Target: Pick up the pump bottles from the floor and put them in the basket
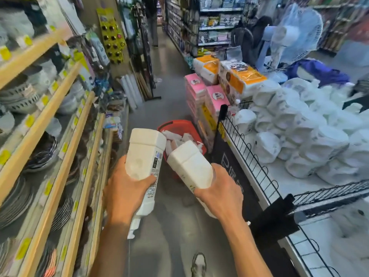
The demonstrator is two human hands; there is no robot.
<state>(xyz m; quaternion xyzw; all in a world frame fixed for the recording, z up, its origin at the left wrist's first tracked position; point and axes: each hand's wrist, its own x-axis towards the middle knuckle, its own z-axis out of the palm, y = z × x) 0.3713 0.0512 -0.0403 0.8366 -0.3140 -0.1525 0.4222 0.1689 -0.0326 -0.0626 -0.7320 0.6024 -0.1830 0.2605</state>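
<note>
Two pump bottles are off the floor (159, 90) and in the air, one per hand. The left hand (127, 188) curls its fingers and thumb round the left bottle (145, 154), whose pump end hangs down towards the person while its base points forward. The right hand (221, 192) grips the right bottle (189, 164) the same way, tilted inward so the two bases sit close together. Just beyond and below them the red basket (175, 124) stands on the floor, holding white items that look like more bottles. It sits between the wooden shelves (60, 108) and the wire-edged display (249, 148) of white bags. This reads as the carrying step, with the pick-up done for this pair. The next move calls for reaching forward and down over the basket's rim, then loosening each grip so that both bottles land inside, not on the rim.
</note>
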